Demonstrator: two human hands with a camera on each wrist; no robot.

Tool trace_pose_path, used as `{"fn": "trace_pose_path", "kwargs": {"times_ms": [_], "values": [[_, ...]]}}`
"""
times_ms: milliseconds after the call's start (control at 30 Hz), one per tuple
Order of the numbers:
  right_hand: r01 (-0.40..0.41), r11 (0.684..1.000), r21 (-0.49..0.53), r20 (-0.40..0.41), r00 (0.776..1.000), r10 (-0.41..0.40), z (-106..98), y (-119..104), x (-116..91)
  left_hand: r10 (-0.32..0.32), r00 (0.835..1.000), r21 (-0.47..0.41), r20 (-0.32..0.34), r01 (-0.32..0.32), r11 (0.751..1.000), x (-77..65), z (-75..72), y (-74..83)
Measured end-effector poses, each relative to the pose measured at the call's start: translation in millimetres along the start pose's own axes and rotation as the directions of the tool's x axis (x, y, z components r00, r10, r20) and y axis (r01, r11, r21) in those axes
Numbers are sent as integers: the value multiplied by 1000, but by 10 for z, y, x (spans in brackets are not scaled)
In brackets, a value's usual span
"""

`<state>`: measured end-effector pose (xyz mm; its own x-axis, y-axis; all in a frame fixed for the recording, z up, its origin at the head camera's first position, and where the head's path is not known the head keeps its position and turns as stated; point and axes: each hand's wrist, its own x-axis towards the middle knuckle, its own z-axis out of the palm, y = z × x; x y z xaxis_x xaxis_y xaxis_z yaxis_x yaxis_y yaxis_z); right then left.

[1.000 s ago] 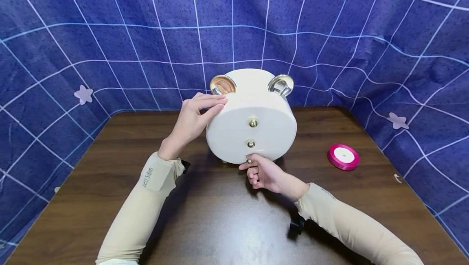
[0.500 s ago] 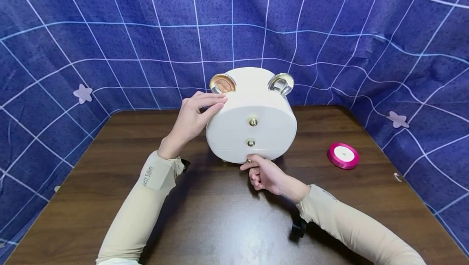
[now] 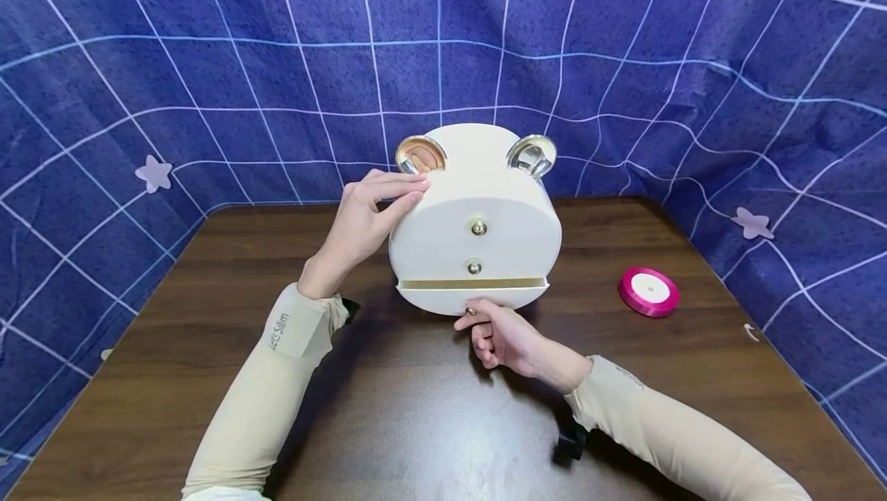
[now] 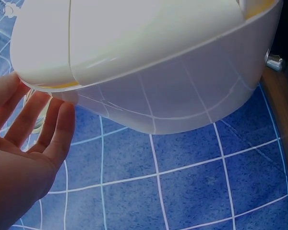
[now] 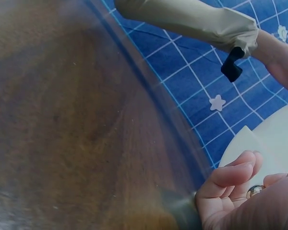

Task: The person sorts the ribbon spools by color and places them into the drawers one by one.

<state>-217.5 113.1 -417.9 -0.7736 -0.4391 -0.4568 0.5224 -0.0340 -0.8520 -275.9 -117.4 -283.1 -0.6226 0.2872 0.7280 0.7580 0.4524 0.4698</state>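
Observation:
A white oval drawer box (image 3: 433, 235) with two shiny ear-like discs stands on the table. Its bottom drawer (image 3: 430, 299) is pulled out a little, with a gap along its top edge. My right hand (image 3: 509, 339) pinches the small gold knob (image 3: 470, 311) of that drawer between thumb and index finger; the other fingers are curled. My left hand (image 3: 363, 220) rests on the box's upper left edge, its fingers fairly straight. In the left wrist view, the left fingers (image 4: 62, 132) touch the box's rim. Two more gold knobs sit above the bottom drawer.
A roll of pink ribbon (image 3: 649, 292) lies on the brown wooden table (image 3: 388, 416) to the right of the box. A blue curtain (image 3: 312, 78) with white grid lines and stars hangs behind and along both sides.
The bottom drawer has come out of the box toward me, with the right hand on its knob moving slightly the same way. The left hand has stayed on the box.

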Motion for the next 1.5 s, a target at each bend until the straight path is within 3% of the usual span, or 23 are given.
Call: {"fn": "trace_pose_path", "kwargs": {"times_ms": [567,1500], "values": [[2,997,-78,78,997,5,31,177,-266,4,1000,-22,-7,-5,1000,10,5,0],[-8,992,-126,171,985,30,56,320,-589,1,1000,-22,-3,-1,1000,5,9,0]]}}
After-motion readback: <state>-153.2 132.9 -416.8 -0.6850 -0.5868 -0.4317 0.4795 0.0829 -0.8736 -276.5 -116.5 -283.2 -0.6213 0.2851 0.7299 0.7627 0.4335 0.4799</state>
